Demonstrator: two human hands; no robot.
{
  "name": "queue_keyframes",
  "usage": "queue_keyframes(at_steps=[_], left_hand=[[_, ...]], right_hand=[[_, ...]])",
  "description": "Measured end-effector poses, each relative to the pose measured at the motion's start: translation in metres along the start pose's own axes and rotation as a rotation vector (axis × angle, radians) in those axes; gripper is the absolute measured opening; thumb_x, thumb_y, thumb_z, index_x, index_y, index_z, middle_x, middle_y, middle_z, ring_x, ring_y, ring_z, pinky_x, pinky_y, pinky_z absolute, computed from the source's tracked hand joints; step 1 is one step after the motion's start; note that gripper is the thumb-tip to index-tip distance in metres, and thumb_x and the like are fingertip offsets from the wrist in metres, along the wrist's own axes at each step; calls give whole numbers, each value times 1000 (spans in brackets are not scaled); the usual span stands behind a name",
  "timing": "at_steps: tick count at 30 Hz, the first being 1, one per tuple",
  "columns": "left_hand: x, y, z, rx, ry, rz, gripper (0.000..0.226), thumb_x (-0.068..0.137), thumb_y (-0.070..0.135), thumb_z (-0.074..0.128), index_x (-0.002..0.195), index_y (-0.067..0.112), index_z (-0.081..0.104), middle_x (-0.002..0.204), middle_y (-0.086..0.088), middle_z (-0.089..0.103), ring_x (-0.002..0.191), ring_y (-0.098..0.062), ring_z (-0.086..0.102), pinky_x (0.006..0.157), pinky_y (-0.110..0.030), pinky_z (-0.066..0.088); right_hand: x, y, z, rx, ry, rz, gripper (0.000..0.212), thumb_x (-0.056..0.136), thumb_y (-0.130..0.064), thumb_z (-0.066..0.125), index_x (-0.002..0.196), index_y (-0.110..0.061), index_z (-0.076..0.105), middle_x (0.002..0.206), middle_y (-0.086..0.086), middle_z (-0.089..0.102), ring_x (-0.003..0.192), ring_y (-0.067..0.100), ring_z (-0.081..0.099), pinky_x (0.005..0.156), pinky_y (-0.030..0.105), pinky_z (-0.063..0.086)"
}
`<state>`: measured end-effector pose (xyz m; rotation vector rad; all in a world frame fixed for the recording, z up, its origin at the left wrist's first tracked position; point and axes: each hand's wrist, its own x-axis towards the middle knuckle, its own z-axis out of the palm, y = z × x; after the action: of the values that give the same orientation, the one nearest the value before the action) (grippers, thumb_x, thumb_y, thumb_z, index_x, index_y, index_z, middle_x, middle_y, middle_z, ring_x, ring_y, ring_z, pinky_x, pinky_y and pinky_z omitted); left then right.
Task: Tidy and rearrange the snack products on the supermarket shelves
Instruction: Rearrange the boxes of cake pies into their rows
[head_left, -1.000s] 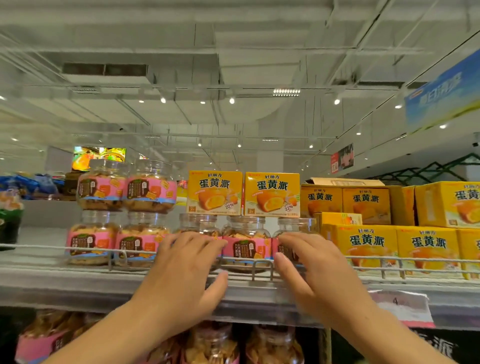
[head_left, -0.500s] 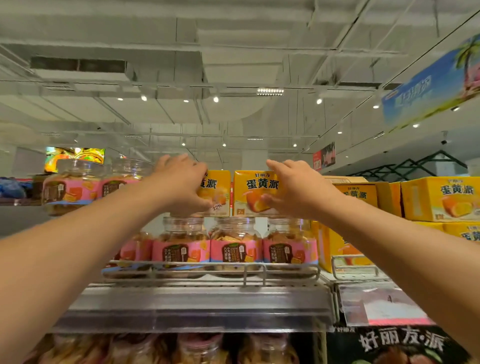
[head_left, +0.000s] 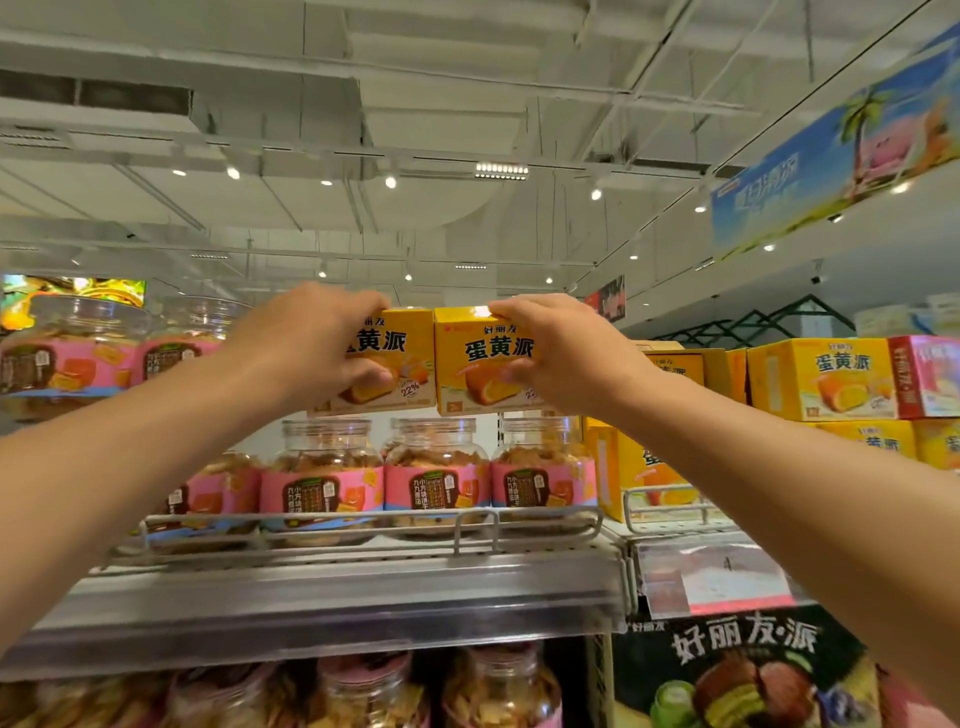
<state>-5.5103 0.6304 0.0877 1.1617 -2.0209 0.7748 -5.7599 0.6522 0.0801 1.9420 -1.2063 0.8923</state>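
Observation:
Two yellow egg-yolk pie boxes stand side by side on top of a row of clear biscuit jars with pink labels (head_left: 436, 486) on the top shelf. My left hand (head_left: 317, 348) grips the left yellow box (head_left: 400, 364) from its left side, fingers over the top, thumb on the front. My right hand (head_left: 561, 348) grips the right yellow box (head_left: 483, 358) from its right side in the same way. Both boxes are upright and touch each other.
More pink-label jars (head_left: 67, 358) are stacked at the left. Yellow pie boxes (head_left: 826, 379) are piled at the right, with a pink box (head_left: 930, 376) beside them. A wire rail (head_left: 467, 519) fronts the shelf. Jars fill the shelf below (head_left: 363, 691).
My hands rose from the jars at the rail to the two yellow boxes and closed on them. The view tilted upward and came closer.

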Motion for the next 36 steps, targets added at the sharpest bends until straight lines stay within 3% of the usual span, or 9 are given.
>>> queue_keyframes(at_steps=[8,10,15,22,26,28,31,33,36], left_hand=[[20,59,-8,-230,180,135,55,75,38,80,123,24,57,105,-2,65,92,-21,57,79,-38,50],[30,83,-7,-284,155,154,58,74,39,80,125,24,56,107,-3,66,95,-23,59,82,-40,51],[55,139,7,-302,87,170,57,75,43,79,125,28,56,104,1,67,89,-21,62,77,-39,53],[92,201,30,-160,-82,101,51,73,49,79,116,31,57,92,7,65,82,-17,61,71,-35,52],[104,221,42,-101,-169,59,53,72,51,79,117,31,57,93,10,64,82,-14,59,68,-31,48],[106,225,48,-106,-193,38,56,72,51,79,120,31,56,97,9,64,81,-11,58,67,-29,47],[106,229,53,-126,-231,37,60,74,51,78,125,34,51,102,10,62,78,-5,54,60,-24,40],[106,229,54,-120,-260,30,63,75,50,77,129,34,47,111,9,61,83,-6,55,64,-26,43],[110,232,51,-81,-296,44,81,73,53,76,141,35,37,136,1,51,114,-20,52,92,-38,46]], right_hand=[[-35,54,-72,-147,91,80,59,81,-29,76,134,-18,52,120,4,65,108,24,58,84,33,46],[-45,75,-91,-196,86,109,57,82,-30,76,133,-20,53,118,3,66,108,25,58,84,31,45],[-65,131,-111,-217,-23,162,55,83,-38,71,133,-27,51,115,3,68,101,27,62,83,46,54],[-71,208,-90,-345,-169,63,60,83,-54,66,134,-30,45,113,-3,66,101,23,60,79,32,31],[-72,234,-77,-308,-249,53,62,83,-58,65,135,-34,43,99,-9,58,83,17,48,77,32,31],[-73,243,-75,-214,-282,69,61,84,-52,66,137,-33,43,108,-5,62,80,14,47,64,24,38],[-74,251,-72,-116,-302,45,58,86,-44,67,137,-27,45,120,-1,63,81,11,48,50,12,30],[-74,252,-70,-102,-314,53,57,86,-43,67,136,-26,45,122,1,62,82,11,49,50,13,30],[-75,255,-73,-77,-333,68,71,83,-48,68,144,-30,35,136,2,56,98,19,56,65,19,43]])
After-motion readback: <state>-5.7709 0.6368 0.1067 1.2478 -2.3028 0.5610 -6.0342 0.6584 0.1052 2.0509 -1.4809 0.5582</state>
